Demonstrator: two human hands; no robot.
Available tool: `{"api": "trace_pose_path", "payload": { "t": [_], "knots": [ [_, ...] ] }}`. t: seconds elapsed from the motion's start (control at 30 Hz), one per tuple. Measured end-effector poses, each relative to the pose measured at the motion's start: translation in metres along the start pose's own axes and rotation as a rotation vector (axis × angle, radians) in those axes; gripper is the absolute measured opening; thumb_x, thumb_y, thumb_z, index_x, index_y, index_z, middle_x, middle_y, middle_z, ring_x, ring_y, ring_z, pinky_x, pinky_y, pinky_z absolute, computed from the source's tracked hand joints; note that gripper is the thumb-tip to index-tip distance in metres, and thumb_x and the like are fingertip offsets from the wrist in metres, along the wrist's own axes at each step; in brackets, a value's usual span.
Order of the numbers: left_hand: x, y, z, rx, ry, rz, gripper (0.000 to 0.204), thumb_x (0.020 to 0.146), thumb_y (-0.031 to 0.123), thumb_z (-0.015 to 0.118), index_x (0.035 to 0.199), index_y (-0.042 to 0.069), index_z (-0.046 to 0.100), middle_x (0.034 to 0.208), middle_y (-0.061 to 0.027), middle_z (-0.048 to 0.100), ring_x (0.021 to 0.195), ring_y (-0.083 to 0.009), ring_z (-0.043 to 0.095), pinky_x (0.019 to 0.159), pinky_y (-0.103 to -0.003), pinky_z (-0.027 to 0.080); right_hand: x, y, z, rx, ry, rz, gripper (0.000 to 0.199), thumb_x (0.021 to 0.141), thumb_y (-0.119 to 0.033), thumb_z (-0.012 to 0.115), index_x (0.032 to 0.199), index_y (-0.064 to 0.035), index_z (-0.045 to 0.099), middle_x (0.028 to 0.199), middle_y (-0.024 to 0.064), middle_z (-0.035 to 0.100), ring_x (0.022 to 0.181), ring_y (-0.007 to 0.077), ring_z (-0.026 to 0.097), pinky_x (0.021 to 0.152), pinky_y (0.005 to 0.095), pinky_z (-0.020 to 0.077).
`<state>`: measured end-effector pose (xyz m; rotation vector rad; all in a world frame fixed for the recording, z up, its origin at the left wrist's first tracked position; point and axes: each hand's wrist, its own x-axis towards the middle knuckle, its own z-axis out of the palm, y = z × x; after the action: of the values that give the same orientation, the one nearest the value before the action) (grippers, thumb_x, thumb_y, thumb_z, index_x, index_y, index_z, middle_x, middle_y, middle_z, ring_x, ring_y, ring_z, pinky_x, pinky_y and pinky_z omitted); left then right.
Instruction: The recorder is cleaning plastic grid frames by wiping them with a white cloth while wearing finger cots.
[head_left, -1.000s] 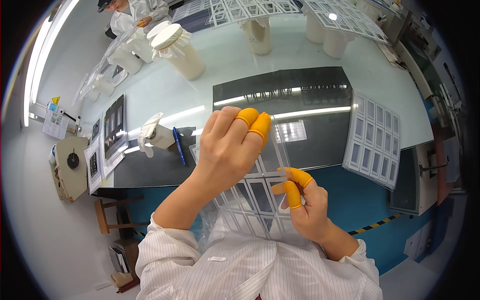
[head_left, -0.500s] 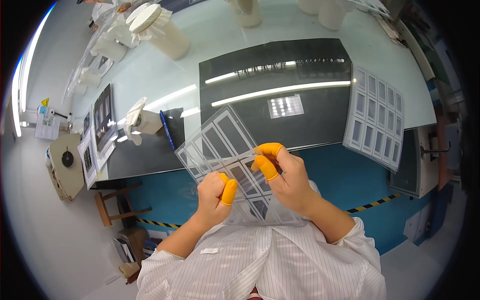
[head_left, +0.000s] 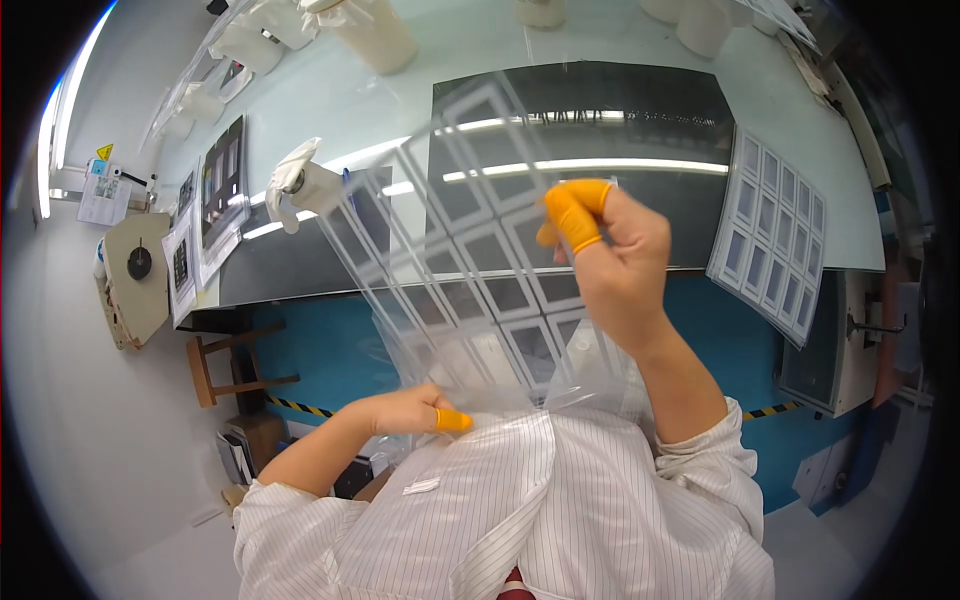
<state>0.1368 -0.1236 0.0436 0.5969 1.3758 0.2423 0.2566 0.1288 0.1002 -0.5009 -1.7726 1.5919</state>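
Note:
My right hand (head_left: 620, 265) is raised over the table's front edge, its orange-cotted thumb and forefinger pinching the right side of a clear plastic tray (head_left: 460, 250). Rows of rectangular, pale-framed compartments divide this tray, which tilts up toward the table and is smeared by motion. Below it, close to my chest, more clear plastic (head_left: 385, 335) shows, seemingly a second tray. My left hand (head_left: 410, 408) is closed at the near left edge of that lower plastic, an orange cot on its visible digit; its other fingers are mostly hidden.
A stack of similar compartment trays (head_left: 770, 230) lies at the table's right edge. A black mat (head_left: 660, 110) covers the middle. A small container with a white glove (head_left: 300, 185) stands at left, white tubs (head_left: 375, 35) behind. A wooden stool (head_left: 235, 370) is below left.
My right hand has moved up and right, raising the clear tray away from my chest. My left hand has dropped down and left, nearer my body. The head view has shifted slightly.

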Motion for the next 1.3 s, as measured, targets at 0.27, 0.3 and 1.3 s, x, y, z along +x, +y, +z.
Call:
{"api": "trace_pose_path", "payload": {
  "t": [0.27,0.3,1.3],
  "knots": [
    [0.044,-0.137,-0.066,0.635,0.472,-0.405,0.039,0.074,0.033,0.058,0.083,-0.004,0.067,0.086,-0.0266,0.064,0.083,-0.0392,0.061,0.074,-0.042,0.047,0.033,-0.024,-0.024,0.088,0.315,-0.167,0.015,0.089,-0.005,0.054,0.096,0.0041,0.062,0.074,0.0103,0.064,0.057,0.0111,0.056,0.054,0.0196,0.0459],
    [0.048,-0.196,-0.076,0.608,0.351,-0.464,0.039,0.073,0.032,0.057,0.085,-0.004,0.067,0.089,-0.0261,0.063,0.087,-0.0393,0.061,0.076,-0.042,0.047,0.041,-0.030,-0.038,0.113,0.381,-0.141,0.016,0.090,-0.007,0.053,0.096,0.0051,0.062,0.074,0.0110,0.064,0.056,0.0121,0.056,0.054,0.0199,0.0456],
    [-0.006,0.000,-0.050,0.280,0.891,0.403,0.012,0.080,0.001,0.054,0.089,-0.002,0.061,0.069,-0.0135,0.058,0.061,-0.0221,0.055,0.058,-0.030,0.044,0.031,-0.008,-0.074,0.544,0.464,0.057,0.021,0.094,-0.014,0.046,0.099,0.0038,0.056,0.080,0.0131,0.060,0.066,0.0136,0.054,0.052,0.0231,0.0448]
  ]
}}
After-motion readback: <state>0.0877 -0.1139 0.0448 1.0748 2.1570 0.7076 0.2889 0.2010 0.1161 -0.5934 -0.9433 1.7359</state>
